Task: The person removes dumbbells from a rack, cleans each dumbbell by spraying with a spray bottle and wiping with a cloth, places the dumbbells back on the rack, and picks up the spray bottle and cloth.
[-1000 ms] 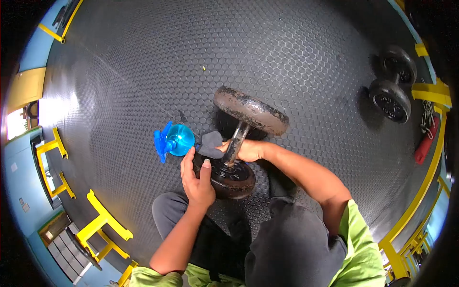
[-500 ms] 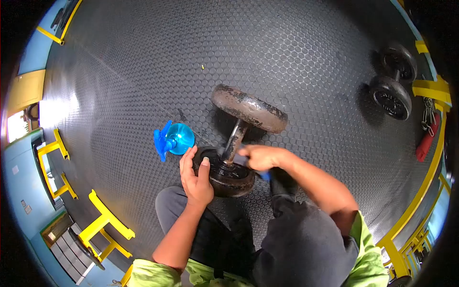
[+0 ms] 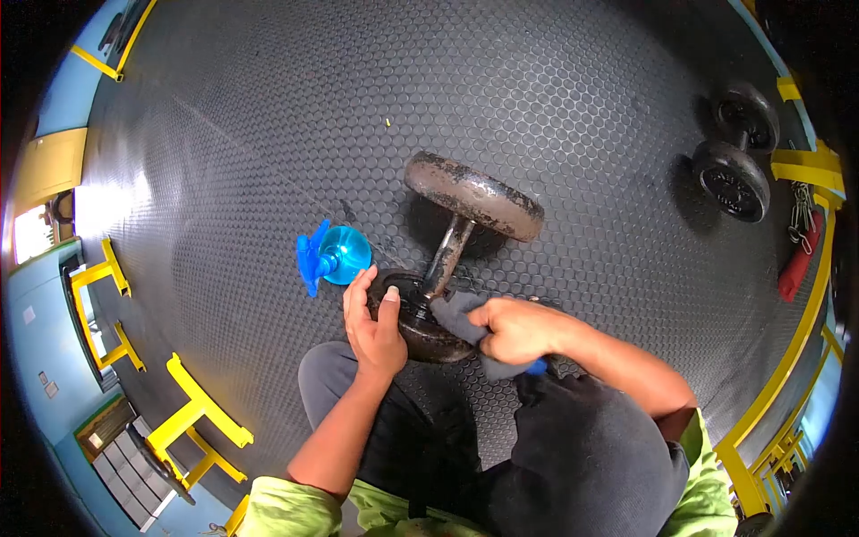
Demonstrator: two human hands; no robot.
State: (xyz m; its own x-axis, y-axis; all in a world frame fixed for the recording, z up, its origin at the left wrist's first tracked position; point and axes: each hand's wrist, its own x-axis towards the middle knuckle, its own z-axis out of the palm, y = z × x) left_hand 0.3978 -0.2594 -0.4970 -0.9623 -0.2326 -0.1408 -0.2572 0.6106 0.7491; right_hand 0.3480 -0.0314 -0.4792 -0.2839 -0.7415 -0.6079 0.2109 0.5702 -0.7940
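As right hand (image 3: 519, 331) clutches grey cloth (image 3: 458, 313), left hand (image 3: 371, 338) touches dumbbell (image 3: 449, 255)

Bunched in the right fingers, the cloth lies against the nearer disc; a bit of blue shows below that hand. The left hand's fingers extend along the same disc's edge; whether they clasp or merely rest, I cannot tell. The dumbbell, its paint worn, is on the black floor (image 3: 295, 107) before the person. Just beyond the left fingertips is a blue spray bottle (image 3: 346, 254). Another dumbbell (image 3: 732, 179) sits well apart, far right.
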